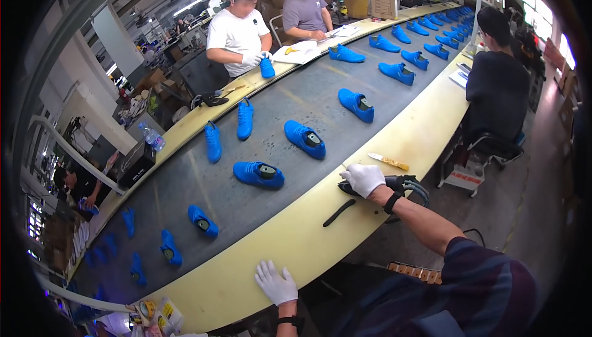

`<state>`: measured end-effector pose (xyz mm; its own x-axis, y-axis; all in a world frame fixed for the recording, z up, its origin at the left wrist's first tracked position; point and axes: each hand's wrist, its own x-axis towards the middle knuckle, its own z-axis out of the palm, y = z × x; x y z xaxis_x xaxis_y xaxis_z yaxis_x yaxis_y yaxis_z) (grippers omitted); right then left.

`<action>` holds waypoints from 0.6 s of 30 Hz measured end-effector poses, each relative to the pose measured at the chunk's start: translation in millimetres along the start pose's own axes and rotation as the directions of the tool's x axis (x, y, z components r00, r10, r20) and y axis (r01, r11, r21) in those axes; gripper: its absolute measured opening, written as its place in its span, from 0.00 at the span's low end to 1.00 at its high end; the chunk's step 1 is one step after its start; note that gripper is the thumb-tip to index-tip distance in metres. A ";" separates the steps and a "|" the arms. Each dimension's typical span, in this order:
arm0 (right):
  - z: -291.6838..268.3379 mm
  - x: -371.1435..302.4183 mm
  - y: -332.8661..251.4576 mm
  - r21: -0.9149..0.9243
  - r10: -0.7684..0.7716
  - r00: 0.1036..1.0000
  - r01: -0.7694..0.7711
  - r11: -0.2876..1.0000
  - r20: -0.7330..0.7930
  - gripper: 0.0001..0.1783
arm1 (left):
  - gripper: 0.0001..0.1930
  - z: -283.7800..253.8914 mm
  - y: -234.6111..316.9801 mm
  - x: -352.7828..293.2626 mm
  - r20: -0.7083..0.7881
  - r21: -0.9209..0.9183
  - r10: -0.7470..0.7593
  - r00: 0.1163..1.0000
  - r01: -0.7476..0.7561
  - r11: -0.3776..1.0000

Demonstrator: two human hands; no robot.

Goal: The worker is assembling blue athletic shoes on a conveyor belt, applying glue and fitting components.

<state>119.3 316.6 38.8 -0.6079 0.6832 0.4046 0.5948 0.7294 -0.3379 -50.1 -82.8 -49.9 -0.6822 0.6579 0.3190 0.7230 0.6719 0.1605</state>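
Observation:
My left hand (276, 281), in a white glove, lies flat with fingers spread on the pale yellow ledge (246, 257) beside the conveyor belt. Farther right, my right hand (365, 181), also gloved, curls over a black object with grey hoses (399, 183); its exact kind is partly hidden. Beside it lie a thin black strip (338, 213) and a knife-like tool with a yellow handle (388, 162). Blue sneakers stand on the belt, the closest being one sneaker (258, 175) and another (305, 139). Neither hand touches a shoe.
The grey conveyor belt (246, 204) runs from lower left to upper right. Across it, a person in white (237, 38) handles a sneaker (267, 67), next to a person in grey (305, 13). A seated person in black (499, 84) is at right. Tape rolls (147, 308) sit lower left.

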 end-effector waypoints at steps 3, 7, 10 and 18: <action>1.9 0.4 2.1 -0.004 0.001 1.000 -0.001 1.000 -0.025 0.22 | 0.30 1.9 0.8 -0.2 -0.007 -0.004 -0.002 1.000 0.002 1.000; 0.5 0.2 -0.4 -0.004 -0.001 0.999 0.001 1.000 -0.035 0.21 | 0.30 -0.5 2.5 -0.7 -0.009 -0.009 -0.006 1.000 0.006 1.000; -2.0 -0.5 -2.3 -0.005 0.017 0.999 -0.017 1.000 -0.043 0.21 | 0.30 -0.7 3.3 -1.1 -0.014 -0.008 -0.005 1.000 0.005 1.000; -4.4 -0.4 -1.8 -0.018 0.028 0.999 -0.028 0.999 -0.021 0.21 | 0.30 -0.2 3.8 -2.3 -0.031 -0.010 0.004 0.999 -0.005 1.000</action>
<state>120.8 314.9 43.0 -0.5799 0.7025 0.4125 0.6209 0.7090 -0.3344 -45.8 -81.8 -49.9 -0.6754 0.6497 0.3489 0.7272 0.6655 0.1682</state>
